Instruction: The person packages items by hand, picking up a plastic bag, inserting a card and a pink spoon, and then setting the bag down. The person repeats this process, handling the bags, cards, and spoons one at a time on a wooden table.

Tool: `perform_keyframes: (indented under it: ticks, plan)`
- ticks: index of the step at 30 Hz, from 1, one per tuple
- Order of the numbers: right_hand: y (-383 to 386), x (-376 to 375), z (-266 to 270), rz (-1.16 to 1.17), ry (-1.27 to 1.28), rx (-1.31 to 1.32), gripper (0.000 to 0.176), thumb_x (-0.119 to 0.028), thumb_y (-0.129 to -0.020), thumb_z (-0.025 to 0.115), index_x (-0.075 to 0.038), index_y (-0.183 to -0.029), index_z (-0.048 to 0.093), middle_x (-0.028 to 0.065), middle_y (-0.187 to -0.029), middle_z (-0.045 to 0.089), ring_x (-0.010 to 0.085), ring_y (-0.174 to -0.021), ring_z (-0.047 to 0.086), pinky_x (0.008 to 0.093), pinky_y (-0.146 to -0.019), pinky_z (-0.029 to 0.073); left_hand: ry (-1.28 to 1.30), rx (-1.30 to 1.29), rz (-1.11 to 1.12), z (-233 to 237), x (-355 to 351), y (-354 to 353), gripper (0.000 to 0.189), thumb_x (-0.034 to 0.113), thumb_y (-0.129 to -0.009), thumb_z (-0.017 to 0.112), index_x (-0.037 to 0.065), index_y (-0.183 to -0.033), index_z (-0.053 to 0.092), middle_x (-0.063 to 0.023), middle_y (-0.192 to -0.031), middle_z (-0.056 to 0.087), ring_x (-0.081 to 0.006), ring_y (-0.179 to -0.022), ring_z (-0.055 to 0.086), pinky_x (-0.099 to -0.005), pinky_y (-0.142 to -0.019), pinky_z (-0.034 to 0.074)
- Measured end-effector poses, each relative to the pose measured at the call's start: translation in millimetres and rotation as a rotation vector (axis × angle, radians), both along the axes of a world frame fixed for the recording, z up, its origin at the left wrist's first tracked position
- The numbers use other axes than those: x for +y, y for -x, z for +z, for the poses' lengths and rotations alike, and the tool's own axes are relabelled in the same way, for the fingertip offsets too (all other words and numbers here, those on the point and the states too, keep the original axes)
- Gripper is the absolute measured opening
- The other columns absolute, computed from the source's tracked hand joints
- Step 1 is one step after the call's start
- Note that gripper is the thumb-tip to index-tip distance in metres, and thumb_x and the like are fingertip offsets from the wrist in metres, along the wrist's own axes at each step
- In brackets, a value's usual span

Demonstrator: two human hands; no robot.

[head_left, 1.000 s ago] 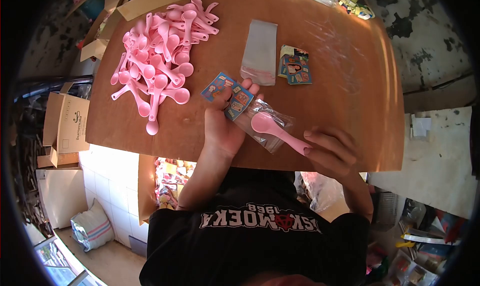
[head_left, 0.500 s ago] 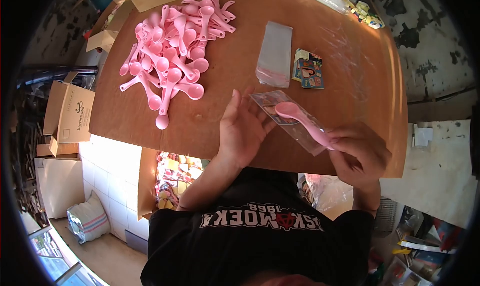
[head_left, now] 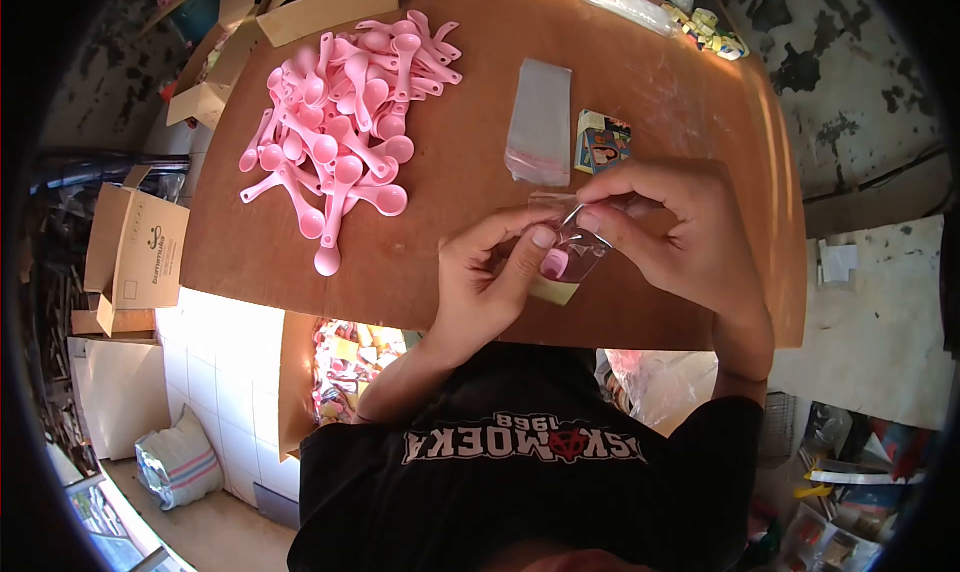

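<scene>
Tabletop (head_left: 480,142) is spreading beyond both hands and out to either side of them. Heap of pink spoons (head_left: 324,150) is lying loose to the left and farther out, well apart from both hands; the left is nearer to it. Right grip (head_left: 675,232) is reaching in from the right, thumb and forefinger closing narrowly on the upper edge of the packet, remaining fingers curling clear. Left grip (head_left: 482,282) is holding the packet's left side, thumb lying over the front, fingers going behind. Stack of clear bags (head_left: 540,122) is lying flat just beyond the packet, its long axis running away from the body. Clear packet (head_left: 577,264) is sitting between the two hands above the near part of the tabletop, its long axis running roughly out from the body, far end meeting the right fingertips, near end hanging below the left thumb. Printed cards (head_left: 603,142) are sitting right beside the bags, just beyond the right hand's fingers, so that hand is nearer. Pink spoon (head_left: 555,264) is showing its bowl inside the packet, just below the left thumb; handle direction I cannot tell. Yellowish strip (head_left: 553,292) is edging the packet's near end, below the bowl.
</scene>
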State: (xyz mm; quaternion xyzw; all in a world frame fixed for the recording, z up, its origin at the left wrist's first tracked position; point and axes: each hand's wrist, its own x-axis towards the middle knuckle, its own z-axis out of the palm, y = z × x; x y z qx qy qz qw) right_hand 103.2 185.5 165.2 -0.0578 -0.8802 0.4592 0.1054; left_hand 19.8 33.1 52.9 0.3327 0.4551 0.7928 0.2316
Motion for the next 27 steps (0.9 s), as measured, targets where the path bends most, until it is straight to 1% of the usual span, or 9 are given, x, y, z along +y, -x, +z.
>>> perform_keyframes:
  ticks: [2, 5, 6, 9, 12, 17, 21, 23, 27]
  plan:
    - [1, 3, -8, 0.048, -0.319, 0.250, 0.015, -0.002, -0.072, 0.074, -0.001, -0.087, 0.068, 0.0095, -0.087, 0.066, 0.0220, -0.079, 0.066, 0.0301, -0.071, 0.052, 0.072, 0.085, 0.123, 5, 1, 0, 0.017, 0.005, -0.091, 0.059, -0.004, -0.105, 0.065, -0.0088, -0.090, 0.070, -0.0083, -0.079, 0.064, -0.0224, -0.068, 0.052]
    - [-5, -6, -12, 0.065, -0.507, 0.314, 0.018, -0.003, -0.069, 0.076, -0.001, -0.086, 0.068, 0.0093, -0.096, 0.064, 0.0229, -0.083, 0.063, 0.0311, -0.071, 0.052, 0.176, 0.134, 0.116, 12, -3, -5, 0.019, 0.004, -0.091, 0.059, -0.004, -0.106, 0.065, -0.0084, -0.085, 0.071, -0.0071, -0.071, 0.064, -0.0210, -0.062, 0.051]
    - [-6, -4, -15, 0.083, -0.576, 0.354, 0.022, -0.005, -0.066, 0.078, -0.002, -0.086, 0.068, 0.0085, -0.098, 0.062, 0.0240, -0.084, 0.061, 0.0327, -0.070, 0.050, 0.221, 0.158, 0.120, 14, -5, -7, 0.020, 0.004, -0.089, 0.060, -0.004, -0.107, 0.064, -0.0082, -0.077, 0.070, -0.0059, -0.064, 0.063, -0.0203, -0.057, 0.051]
    - [-9, -10, -16, 0.014, -0.684, 0.419, 0.022, -0.004, -0.065, 0.078, -0.003, -0.084, 0.067, 0.0084, -0.093, 0.061, 0.0235, -0.081, 0.061, 0.0328, -0.067, 0.049, 0.256, 0.261, 0.118, 21, -7, -11, 0.021, 0.003, -0.088, 0.061, -0.004, -0.107, 0.065, -0.0083, -0.073, 0.069, -0.0058, -0.063, 0.063, -0.0199, -0.056, 0.050]
    - [-14, -12, -16, 0.018, -0.700, 0.597, 0.019, -0.007, -0.065, 0.073, -0.006, -0.082, 0.064, 0.0026, -0.088, 0.057, 0.0197, -0.075, 0.059, 0.0308, -0.059, 0.048, 0.271, 0.274, 0.106, 21, -7, -12, 0.022, 0.002, -0.087, 0.061, -0.003, -0.108, 0.065, -0.0082, -0.072, 0.068, -0.0052, -0.063, 0.062, -0.0206, -0.054, 0.050]
    - [-25, -15, -18, -0.054, -0.849, 0.518, 0.018, -0.006, -0.064, 0.072, -0.005, -0.079, 0.062, 0.0030, -0.084, 0.054, 0.0195, -0.071, 0.057, 0.0310, -0.055, 0.047, 0.289, 0.326, 0.106, 23, -9, -22, 0.024, 0.001, -0.086, 0.060, -0.003, -0.109, 0.064, -0.0091, -0.071, 0.068, -0.0063, -0.060, 0.063, -0.0222, -0.052, 0.051]
    - [-35, -21, -21, -0.076, -0.770, 0.410, 0.020, -0.003, -0.064, 0.074, -0.004, -0.083, 0.065, 0.0050, -0.083, 0.057, 0.0220, -0.071, 0.057, 0.0326, -0.057, 0.046, 0.341, 0.502, 0.130, 24, -13, -31, 0.027, -0.003, -0.085, 0.059, -0.006, -0.112, 0.061, -0.0112, -0.072, 0.068, -0.0114, -0.065, 0.068, -0.0220, -0.053, 0.054]
    - [-38, -24, -25, -0.078, -0.801, 0.414, 0.019, -0.003, -0.062, 0.072, -0.005, -0.079, 0.063, 0.0032, -0.082, 0.055, 0.0199, -0.070, 0.057, 0.0316, -0.054, 0.046, 0.372, 0.642, 0.180, 20, -15, -35, 0.029, -0.001, -0.082, 0.062, -0.001, -0.111, 0.063, -0.0102, -0.067, 0.065, -0.0170, -0.056, 0.066, -0.0269, -0.050, 0.050]
    - [-43, -21, -32, -0.108, -0.798, 0.374, 0.017, -0.001, -0.059, 0.067, -0.005, -0.074, 0.060, 0.0028, -0.079, 0.054, 0.0194, -0.068, 0.057, 0.0305, -0.053, 0.046, 0.383, 0.852, 0.157, 12, -18, -33, 0.032, -0.001, -0.080, 0.064, 0.000, -0.112, 0.063, -0.0112, -0.068, 0.065, -0.0193, -0.057, 0.066, -0.0282, -0.052, 0.050]
